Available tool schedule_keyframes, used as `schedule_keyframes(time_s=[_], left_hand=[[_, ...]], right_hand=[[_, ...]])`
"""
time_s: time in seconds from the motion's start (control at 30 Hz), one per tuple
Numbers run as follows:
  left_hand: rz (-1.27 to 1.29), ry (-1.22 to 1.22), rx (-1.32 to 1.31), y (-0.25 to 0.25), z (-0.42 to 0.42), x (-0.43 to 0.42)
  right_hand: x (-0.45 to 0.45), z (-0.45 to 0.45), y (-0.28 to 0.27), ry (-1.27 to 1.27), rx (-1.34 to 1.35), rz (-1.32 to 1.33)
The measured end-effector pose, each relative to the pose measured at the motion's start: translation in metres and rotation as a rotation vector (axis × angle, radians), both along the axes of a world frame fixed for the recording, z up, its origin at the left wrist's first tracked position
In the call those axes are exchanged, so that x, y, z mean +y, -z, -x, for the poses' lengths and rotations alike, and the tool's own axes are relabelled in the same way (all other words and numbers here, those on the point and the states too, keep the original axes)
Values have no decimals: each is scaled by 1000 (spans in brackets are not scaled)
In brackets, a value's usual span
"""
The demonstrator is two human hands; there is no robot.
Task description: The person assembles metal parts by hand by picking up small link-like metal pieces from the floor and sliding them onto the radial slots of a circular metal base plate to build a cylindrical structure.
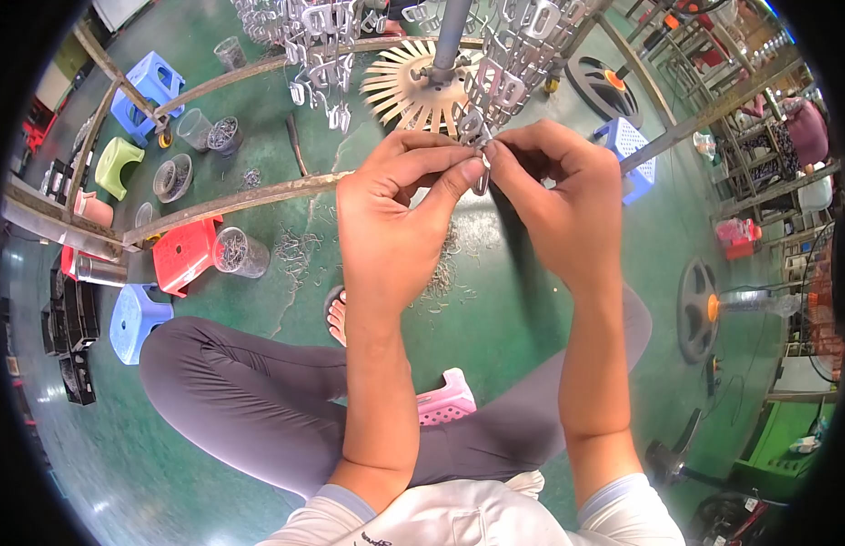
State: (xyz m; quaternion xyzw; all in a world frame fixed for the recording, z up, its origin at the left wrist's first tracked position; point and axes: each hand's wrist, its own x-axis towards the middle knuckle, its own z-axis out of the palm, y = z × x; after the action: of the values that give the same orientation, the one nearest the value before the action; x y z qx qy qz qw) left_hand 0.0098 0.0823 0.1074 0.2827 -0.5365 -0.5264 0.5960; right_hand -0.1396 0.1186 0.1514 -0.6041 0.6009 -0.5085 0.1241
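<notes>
Where a strand of silvery metal pieces [475,125] hangs in front of the person, the left hand [391,205] and the right hand [568,196] meet at its lower end. A small metal piece [482,183] sits between the two sets of fingertips, its lower end showing just below them. The left hand is drawn into a narrow pinch, thumb and forefinger close together on the piece from the left side. The right hand pinches just as narrowly from the other side, its thumb and forefinger at the top of the piece. How the piece joins the strand is too small and too covered by the fingers to tell.

Above the right hand, more hanging metal parts [518,64] form a dense cluster, and another cluster [322,55] hangs to the left, well apart from the fingers. A grey pole [452,36] stands between the clusters, with a slatted disc [395,84] around its lower part, beyond the left hand. Below the hands, loose bits of metal [443,282] are scattered on the green floor [504,341]. A pink stool [448,400] shows between the person's legs. To the left, a clear cup of small parts [242,255] stands just beside a red stool [184,257].
</notes>
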Motion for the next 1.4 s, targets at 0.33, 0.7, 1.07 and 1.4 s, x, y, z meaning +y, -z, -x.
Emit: schedule_keyframes(time_s=[0.33,0.7,1.07,1.4], left_hand=[[34,-134,-223,3,2,-4],[14,-118,-314,7,3,-9],[-301,-313,-1120,132,-60,-50],[-106,-91,-148,26,4,-22]], right_hand=[[1,9,-9,-59,137,-77],[6,-2,32,-13,11,-158],[-34,-9,60,91,154,133],[-29,-12,61,4,111,113]])
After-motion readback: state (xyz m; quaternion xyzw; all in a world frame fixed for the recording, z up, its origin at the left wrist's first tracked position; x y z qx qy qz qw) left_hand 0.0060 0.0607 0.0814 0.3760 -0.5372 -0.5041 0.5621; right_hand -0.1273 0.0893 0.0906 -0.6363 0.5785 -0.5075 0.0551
